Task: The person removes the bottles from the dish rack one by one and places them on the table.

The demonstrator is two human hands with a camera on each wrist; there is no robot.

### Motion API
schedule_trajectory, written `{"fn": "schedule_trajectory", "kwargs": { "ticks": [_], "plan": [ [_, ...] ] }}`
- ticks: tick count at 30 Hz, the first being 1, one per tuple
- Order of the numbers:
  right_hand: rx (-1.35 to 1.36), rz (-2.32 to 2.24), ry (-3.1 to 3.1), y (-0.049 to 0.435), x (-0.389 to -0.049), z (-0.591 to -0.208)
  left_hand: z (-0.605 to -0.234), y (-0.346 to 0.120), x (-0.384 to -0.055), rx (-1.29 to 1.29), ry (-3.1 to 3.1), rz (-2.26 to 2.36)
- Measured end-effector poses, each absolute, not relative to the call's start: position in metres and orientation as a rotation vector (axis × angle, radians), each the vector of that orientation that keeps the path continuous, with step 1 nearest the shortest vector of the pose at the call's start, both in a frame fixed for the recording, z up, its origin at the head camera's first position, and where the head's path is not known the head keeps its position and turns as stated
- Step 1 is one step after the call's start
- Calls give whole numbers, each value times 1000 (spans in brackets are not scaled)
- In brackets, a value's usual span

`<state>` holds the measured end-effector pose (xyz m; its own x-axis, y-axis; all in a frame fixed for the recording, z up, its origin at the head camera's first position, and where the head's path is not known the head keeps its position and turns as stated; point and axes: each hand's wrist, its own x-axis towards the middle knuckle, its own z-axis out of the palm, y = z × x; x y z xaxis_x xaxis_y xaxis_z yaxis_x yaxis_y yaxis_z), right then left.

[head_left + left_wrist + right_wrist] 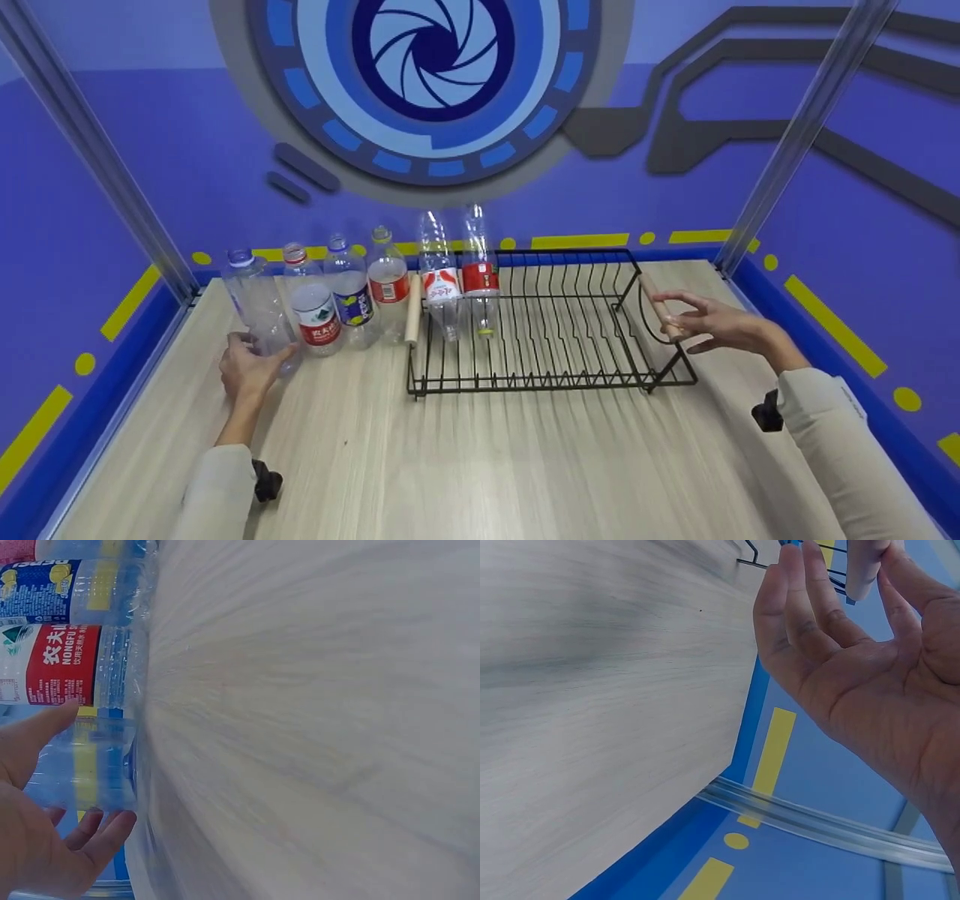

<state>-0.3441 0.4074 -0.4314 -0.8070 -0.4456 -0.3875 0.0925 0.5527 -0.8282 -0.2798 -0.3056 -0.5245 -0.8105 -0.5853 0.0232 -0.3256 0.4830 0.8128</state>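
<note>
My left hand (253, 367) is around the lower part of a clear plastic bottle (259, 300) with a blue neck ring. Thumb and fingers lie on opposite sides of it in the left wrist view. Beside it stand a bottle with a red, white and green label (315, 315), one with a dark blue label (352, 300), and one with a red label (388, 289). At the black wire rack (551, 388), my right hand (720, 326) holds the right wooden handle (660, 307) between thumb and forefinger. Its other fingers are spread below, clear of the handle.
Two bottles lean neck-down in the rack's left end: one with a white and red label (441, 285), one with a red label (480, 277). Another wooden handle (413, 309) is on the rack's left side. Blue panels (525, 210) wall in the wooden table (480, 465).
</note>
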Motion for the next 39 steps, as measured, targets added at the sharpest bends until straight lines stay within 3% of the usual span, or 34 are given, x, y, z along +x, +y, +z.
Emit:
{"fn": "schedule_trajectory", "kwargs": {
  "ticks": [8,19,39],
  "plan": [
    [-303,-1219,2215,408,-344,-432,-522,-308,-278,728,-2517,-1288],
    [-296,-1229,2240,410,-340,-429,-515,-316,-277,447,-2586,-1462],
    [-254,-1252,2248,406,-337,-434,-507,-311,-264,537,-2630,-1307]
  ]
}}
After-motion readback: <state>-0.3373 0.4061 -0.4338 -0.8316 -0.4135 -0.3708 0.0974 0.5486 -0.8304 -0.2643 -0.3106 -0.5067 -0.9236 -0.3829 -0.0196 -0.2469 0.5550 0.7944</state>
